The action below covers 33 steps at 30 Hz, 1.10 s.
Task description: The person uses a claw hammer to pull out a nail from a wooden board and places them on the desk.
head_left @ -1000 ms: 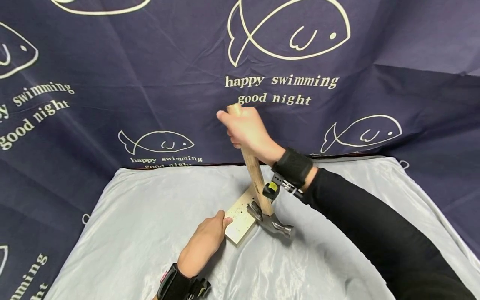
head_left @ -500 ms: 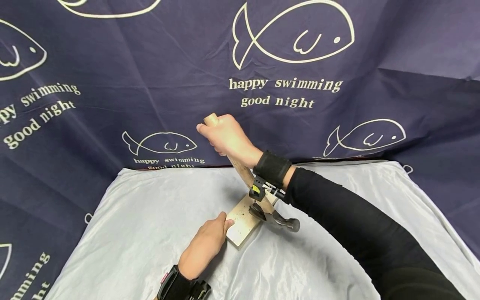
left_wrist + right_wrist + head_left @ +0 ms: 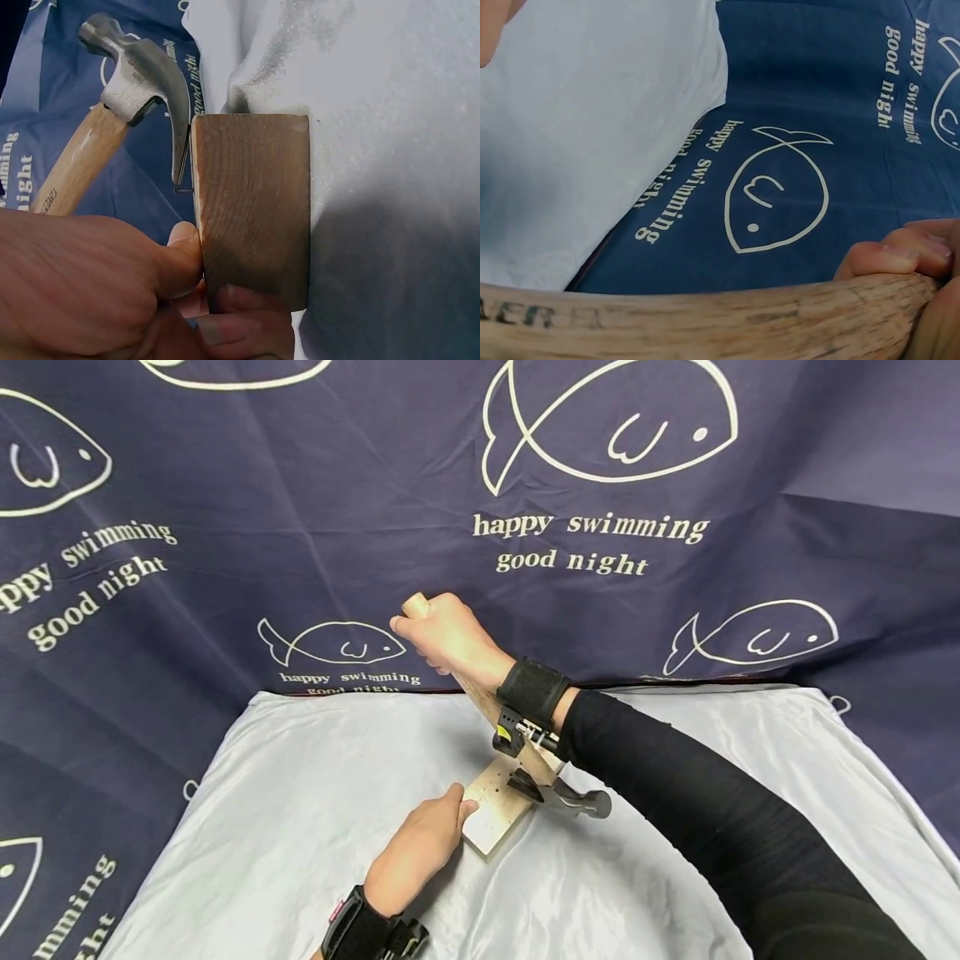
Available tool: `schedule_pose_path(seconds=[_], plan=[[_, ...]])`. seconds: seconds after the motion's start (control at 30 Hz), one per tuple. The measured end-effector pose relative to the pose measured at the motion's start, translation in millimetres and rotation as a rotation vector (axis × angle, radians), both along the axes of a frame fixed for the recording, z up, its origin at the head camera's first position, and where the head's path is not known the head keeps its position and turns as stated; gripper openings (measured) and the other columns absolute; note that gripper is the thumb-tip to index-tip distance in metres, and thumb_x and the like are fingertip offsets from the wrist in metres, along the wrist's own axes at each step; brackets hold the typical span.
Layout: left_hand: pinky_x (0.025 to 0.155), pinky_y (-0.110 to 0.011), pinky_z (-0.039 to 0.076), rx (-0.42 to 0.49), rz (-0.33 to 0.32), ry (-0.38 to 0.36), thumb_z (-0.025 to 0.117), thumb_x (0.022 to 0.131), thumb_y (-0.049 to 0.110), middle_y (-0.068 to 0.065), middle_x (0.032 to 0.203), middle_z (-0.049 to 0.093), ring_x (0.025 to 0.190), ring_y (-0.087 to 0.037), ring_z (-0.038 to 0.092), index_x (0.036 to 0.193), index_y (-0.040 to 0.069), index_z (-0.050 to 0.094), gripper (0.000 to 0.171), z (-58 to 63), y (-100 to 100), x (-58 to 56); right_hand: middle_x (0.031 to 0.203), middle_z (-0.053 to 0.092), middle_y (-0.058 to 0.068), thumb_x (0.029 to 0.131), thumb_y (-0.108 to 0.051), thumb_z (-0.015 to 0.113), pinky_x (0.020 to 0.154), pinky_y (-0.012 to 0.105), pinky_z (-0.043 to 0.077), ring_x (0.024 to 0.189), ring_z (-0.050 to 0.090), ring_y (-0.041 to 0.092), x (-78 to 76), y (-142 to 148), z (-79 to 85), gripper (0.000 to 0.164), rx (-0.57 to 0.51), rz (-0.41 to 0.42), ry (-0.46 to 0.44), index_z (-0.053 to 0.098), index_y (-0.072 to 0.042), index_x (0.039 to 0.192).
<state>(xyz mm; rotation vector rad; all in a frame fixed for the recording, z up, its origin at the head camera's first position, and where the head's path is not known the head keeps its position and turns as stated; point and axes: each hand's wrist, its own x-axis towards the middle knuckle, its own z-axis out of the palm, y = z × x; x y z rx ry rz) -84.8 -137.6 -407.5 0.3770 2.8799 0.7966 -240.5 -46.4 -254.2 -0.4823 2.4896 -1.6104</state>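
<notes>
My right hand (image 3: 456,642) grips a claw hammer (image 3: 538,765) near the end of its wooden handle. The handle leans to the left, and part of it is hidden behind my wrist and its strap. At the board's face, the claw (image 3: 177,142) reaches the shank of a small nail (image 3: 183,190) that sticks out of the wood. My left hand (image 3: 417,850) holds the near end of the wooden board (image 3: 495,810), thumb on its top face and fingers below. Several small dark holes or marks dot that face.
Pale silvery cloth (image 3: 337,768) covers the table under the board. Behind it hangs a dark blue curtain (image 3: 390,510) with white fish outlines and lettering. A black sleeve (image 3: 675,785) spans the right side.
My right hand has swung left and slightly down, tilting the hammer's handle further left while its head stays at the board. My left hand keeps its hold. The head view has shifted slightly.
</notes>
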Motion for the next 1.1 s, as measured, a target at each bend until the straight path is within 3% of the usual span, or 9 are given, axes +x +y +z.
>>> schedule_pose_path(seconds=[0.27, 0.63, 0.9, 1.1], plan=[[0.060, -0.043, 0.046, 0.025, -0.031, 0.018, 0.055, 0.108, 0.022, -0.003, 0.067, 0.047, 0.065, -0.024, 0.056, 0.093, 0.008, 0.048, 0.022, -5.0, 8, 2.4, 0.051, 0.050, 0.000, 0.098, -0.033, 0.067, 0.045, 0.027, 0.046, 0.042, 0.051, 0.014, -3.0, -1, 5.6, 0.044, 0.060, -0.047, 0.037, 0.046, -0.017, 0.062], [0.058, -0.049, 0.049, -0.050, -0.007, 0.033, 0.057, 0.107, 0.023, -0.010, 0.066, 0.054, 0.066, -0.034, 0.064, 0.093, 0.006, 0.049, 0.024, -5.0, 11, -0.5, 0.051, 0.047, -0.001, 0.092, -0.022, 0.063, 0.044, 0.027, 0.040, 0.042, 0.045, 0.014, -1.4, 3, 10.0, 0.033, -0.063, -0.042, 0.016, 0.047, -0.015, 0.063], [0.064, -0.053, 0.053, -0.130, 0.045, -0.036, 0.058, 0.107, 0.028, -0.020, 0.077, 0.065, 0.075, -0.042, 0.069, 0.102, 0.005, 0.052, 0.024, 1.8, 12, -1.5, 0.052, 0.047, 0.000, 0.089, -0.018, 0.062, 0.043, 0.026, 0.038, 0.043, 0.044, 0.014, 4.0, 3, 13.5, 0.032, -0.131, -0.017, 0.015, 0.045, -0.016, 0.062], [0.066, -0.054, 0.052, -0.153, 0.071, -0.097, 0.056, 0.107, 0.030, -0.019, 0.078, 0.065, 0.078, -0.042, 0.069, 0.102, 0.006, 0.052, 0.025, 5.2, 10, -3.5, 0.052, 0.045, 0.000, 0.089, -0.016, 0.062, 0.043, 0.026, 0.035, 0.042, 0.043, 0.014, 8.3, 1, 15.2, 0.035, -0.166, 0.009, 0.026, 0.042, -0.016, 0.060]])
